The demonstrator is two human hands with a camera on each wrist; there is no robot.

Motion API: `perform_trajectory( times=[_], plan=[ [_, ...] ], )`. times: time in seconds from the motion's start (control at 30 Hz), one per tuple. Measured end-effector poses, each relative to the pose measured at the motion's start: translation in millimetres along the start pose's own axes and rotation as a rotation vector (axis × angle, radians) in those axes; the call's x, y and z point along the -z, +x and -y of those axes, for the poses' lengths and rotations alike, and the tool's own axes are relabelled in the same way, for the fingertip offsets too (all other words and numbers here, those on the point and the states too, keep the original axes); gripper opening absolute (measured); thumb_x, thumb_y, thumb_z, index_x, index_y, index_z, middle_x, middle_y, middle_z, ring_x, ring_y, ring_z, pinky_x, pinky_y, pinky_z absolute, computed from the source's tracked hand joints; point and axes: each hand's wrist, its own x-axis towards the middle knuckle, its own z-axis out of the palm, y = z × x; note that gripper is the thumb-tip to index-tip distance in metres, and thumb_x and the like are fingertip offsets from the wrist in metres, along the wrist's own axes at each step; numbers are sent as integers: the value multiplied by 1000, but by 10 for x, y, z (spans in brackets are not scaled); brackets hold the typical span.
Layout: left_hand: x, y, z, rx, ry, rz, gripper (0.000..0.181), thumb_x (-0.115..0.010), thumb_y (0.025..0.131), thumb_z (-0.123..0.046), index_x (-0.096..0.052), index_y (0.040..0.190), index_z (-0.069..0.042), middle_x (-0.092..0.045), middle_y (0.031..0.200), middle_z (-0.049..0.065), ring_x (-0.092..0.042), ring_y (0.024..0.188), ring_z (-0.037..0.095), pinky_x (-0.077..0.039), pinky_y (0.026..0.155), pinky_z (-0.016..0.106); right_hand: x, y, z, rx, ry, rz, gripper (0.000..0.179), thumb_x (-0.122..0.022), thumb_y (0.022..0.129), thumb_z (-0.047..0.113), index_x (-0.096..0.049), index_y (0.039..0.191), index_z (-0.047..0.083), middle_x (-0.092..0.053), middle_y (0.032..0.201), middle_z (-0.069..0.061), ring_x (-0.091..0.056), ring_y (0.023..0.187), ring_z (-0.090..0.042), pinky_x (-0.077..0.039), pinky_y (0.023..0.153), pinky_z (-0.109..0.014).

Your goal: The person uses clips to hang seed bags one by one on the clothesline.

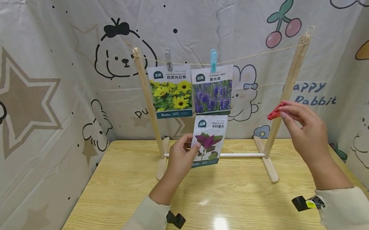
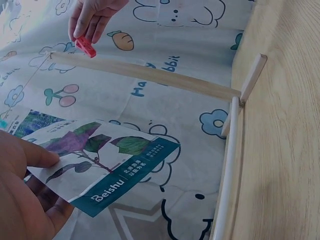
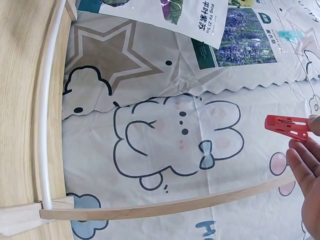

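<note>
In the head view my left hand (image 1: 183,152) pinches a seed packet (image 1: 209,140) with purple leaves at its left edge, below the string. My right hand (image 1: 307,130) holds a red clothespin (image 1: 276,110) between thumb and fingers, in front of the right wooden post. From the string (image 1: 257,56) hang two other packets. The yellow sunflower packet (image 1: 170,92) hangs by a grey clothespin (image 1: 168,59), and the purple lavender packet (image 1: 211,90) by a light blue clothespin (image 1: 213,60). The right wrist view shows the red clothespin (image 3: 287,126) at the fingertips.
The string runs between a left wooden post (image 1: 149,103) and a taller-looking right post (image 1: 287,96). A white rod (image 1: 242,155) joins them low down, over the wooden table (image 1: 126,193). A printed cloth (image 1: 65,22) hangs behind.
</note>
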Motion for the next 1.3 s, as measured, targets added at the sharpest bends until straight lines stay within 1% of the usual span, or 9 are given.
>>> perform_trajectory(
  times=[0.17, 0.27, 0.43, 0.67, 0.8, 1.0, 1.13, 1.3],
  plan=[
    [-19, 16, -21, -11, -18, -10, 19, -67, 97, -14, -68, 116, -15, -69, 106, 5, -64, 91, 17, -57, 79, 31, 16, 71, 49, 30, -2, 1, 23, -63, 100, 14, -71, 119, 5, -66, 132, -7, -50, 113, 16, -40, 94, 1],
    [-32, 15, -38, -12, -35, -9, 18, -67, 98, -14, -68, 115, -14, -69, 106, 6, -64, 91, 17, -56, 78, 30, 36, 118, 97, 28, 5, 5, 24, -63, 100, 13, -70, 122, 7, -64, 133, -8, -50, 113, 16, -40, 94, 1],
    [-48, 20, -62, -30, -36, 0, 18, -66, 98, -15, -67, 116, -14, -69, 106, 6, -64, 92, 17, -56, 77, 29, 68, 193, 176, 34, 11, 10, 23, -64, 99, 13, -71, 120, 6, -65, 133, -5, -50, 115, 13, -40, 94, 0],
    [-58, 40, -104, -62, -36, 5, 17, -65, 99, -14, -67, 115, -14, -68, 104, 5, -62, 90, 16, -54, 75, 27, 83, 262, 231, 51, -1, 12, 25, -63, 100, 18, -71, 119, 4, -65, 135, 1, -52, 120, 11, -41, 94, -1],
    [-66, 48, -141, -76, -41, 8, 16, -65, 99, -14, -67, 115, -13, -67, 104, 6, -61, 88, 17, -53, 73, 25, 90, 292, 252, 66, 10, 3, 25, -63, 100, 17, -71, 119, 4, -65, 134, 1, -53, 119, 10, -42, 94, -1],
    [-105, 81, -190, -83, -60, 0, 16, -65, 99, -14, -67, 115, -12, -67, 105, 8, -63, 91, 18, -56, 77, 28, 104, 347, 313, 89, 12, -16, 25, -62, 101, 16, -70, 122, 6, -64, 133, -2, -53, 116, 9, -43, 96, -3],
    [-135, 91, -202, -79, -73, -6, 16, -65, 99, -13, -67, 115, -11, -67, 104, 8, -63, 91, 18, -57, 78, 28, 105, 388, 346, 98, -15, -18, 26, -62, 101, 16, -70, 125, 9, -65, 133, -5, -52, 111, 14, -42, 93, -1],
    [-157, 80, -215, -73, -85, 3, 16, -65, 99, -13, -67, 115, -11, -67, 104, 8, -63, 91, 17, -57, 78, 27, 105, 438, 367, 90, -35, -14, 28, -62, 100, 15, -69, 128, 11, -65, 133, -5, -50, 108, 17, -41, 91, 1]
  ],
)
